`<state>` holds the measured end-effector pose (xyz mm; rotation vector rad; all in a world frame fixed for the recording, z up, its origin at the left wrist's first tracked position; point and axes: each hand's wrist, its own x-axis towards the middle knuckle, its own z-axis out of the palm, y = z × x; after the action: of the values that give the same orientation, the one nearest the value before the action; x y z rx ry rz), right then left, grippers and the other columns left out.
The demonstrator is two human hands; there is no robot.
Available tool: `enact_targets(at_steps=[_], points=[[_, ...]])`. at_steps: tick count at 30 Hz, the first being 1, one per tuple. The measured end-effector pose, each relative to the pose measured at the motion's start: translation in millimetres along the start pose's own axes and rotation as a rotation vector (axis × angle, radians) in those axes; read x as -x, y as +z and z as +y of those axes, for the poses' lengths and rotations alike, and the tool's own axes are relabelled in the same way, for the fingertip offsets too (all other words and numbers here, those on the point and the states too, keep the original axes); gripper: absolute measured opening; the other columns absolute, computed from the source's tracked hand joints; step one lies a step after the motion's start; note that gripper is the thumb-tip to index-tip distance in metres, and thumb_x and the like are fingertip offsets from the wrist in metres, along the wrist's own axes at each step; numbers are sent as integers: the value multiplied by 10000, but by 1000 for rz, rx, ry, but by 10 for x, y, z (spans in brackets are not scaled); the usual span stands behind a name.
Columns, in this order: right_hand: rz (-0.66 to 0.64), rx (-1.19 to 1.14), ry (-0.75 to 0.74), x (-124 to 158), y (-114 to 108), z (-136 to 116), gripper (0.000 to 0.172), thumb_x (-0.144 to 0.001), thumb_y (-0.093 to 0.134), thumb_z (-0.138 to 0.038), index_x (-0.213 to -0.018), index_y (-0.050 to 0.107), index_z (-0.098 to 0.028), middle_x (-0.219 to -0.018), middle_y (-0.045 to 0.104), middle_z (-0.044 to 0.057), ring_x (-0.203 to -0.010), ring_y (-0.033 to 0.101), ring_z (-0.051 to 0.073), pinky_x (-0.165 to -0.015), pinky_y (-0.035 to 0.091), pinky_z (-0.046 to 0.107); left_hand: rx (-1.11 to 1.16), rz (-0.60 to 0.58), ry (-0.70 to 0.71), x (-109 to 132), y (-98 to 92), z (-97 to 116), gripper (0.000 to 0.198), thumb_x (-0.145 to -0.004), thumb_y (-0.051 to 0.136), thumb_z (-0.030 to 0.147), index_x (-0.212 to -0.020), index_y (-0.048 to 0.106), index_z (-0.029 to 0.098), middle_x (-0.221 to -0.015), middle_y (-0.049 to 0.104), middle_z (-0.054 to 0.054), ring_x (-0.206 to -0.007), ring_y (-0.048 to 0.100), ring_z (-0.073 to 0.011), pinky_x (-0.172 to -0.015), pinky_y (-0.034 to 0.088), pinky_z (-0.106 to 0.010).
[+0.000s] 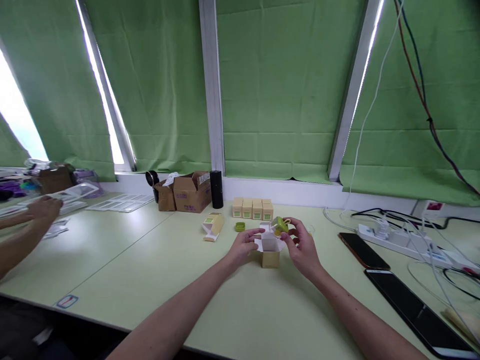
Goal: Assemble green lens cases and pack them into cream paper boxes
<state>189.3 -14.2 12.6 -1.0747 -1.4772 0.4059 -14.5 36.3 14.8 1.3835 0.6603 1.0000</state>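
Between my hands a small open cardboard box [270,260] stands upright on the table, its white inner flaps spread. My left hand [242,246] is at the box's left flap, fingers bent round its edge. In my right hand [303,249], fingertips grip a small olive-green case [280,225] with a pale loop, just above the box's open top. What exactly the case is, I cannot make out. Behind my left hand lies a small green tray-like piece [240,227]. Farther left, another small cardboard box [213,226] lies on its side with an end open.
Several closed small boxes [252,209] stand in a row behind. Larger cartons [192,192] and a black cylinder [216,189] are at the back left. Two phone-like devices [363,250] and a power strip [403,241] with cables lie right. Another person's hand [47,206] handles white frames at far left.
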Motion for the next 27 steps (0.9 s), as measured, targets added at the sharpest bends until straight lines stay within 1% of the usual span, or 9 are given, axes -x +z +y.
enact_targets(at_steps=[3,8,11,14,17,22,24,27], points=[[-21,66,-16,-25,-35,50,379,-941,587,-432,-1270,542,-248,-1150,710,83,-784,700,200,-532,495,267,11,8,-8,0,4,11,576,-565,642,89,-1130,752,131,-1041,771,-120,-984,674,-236,-803,452,-297],[-83,198,-67,-29,-49,94,341,-943,564,-378,-1262,548,-261,-1084,731,54,-728,703,189,-535,482,264,21,-5,-21,-16,-21,-13,590,-562,642,83,-1140,750,133,-1004,775,-110,-906,677,-212,-799,447,-295],[-131,287,-105,-7,-48,88,344,-946,554,-360,-1276,550,-264,-984,734,29,-602,640,160,-542,471,274,20,-14,-15,-16,-31,-21,595,-566,634,82,-1148,747,134,-975,776,-107,-894,678,-215,-791,445,-297],[-159,353,-137,17,-49,67,350,-942,551,-340,-1284,548,-267,-904,720,1,-494,555,131,-531,443,277,6,-16,-4,-11,-29,-15,606,-569,626,82,-1161,745,135,-1007,775,-112,-932,679,-226,-791,446,-296],[-174,388,-177,34,-48,41,344,-936,542,-303,-1277,544,-261,-922,717,2,-532,584,139,-547,433,278,4,-26,4,-10,-26,-10,597,-571,635,91,-1157,743,129,-1015,774,-118,-952,681,-237,-796,451,-300],[-184,428,-219,53,-46,3,348,-907,538,-227,-1254,538,-245,-990,711,18,-625,619,156,-617,452,292,7,-30,1,-17,-33,-19,598,-572,643,88,-1161,738,128,-956,776,-107,-930,686,-238,-797,453,-300],[-192,435,-226,60,-47,-12,353,-898,536,-205,-1248,536,-244,-1024,706,28,-657,624,161,-642,458,299,1,-29,6,-21,-39,-25,588,-573,639,83,-1150,744,131,-983,773,-109,-941,686,-239,-800,456,-300],[-221,451,-215,71,-45,-30,355,-875,550,-186,-1224,541,-247,-1022,695,32,-707,634,178,-648,457,306,2,-28,7,-29,-49,-38,585,-576,638,85,-1149,747,133,-1018,765,-116,-957,686,-243,-811,466,-307]])
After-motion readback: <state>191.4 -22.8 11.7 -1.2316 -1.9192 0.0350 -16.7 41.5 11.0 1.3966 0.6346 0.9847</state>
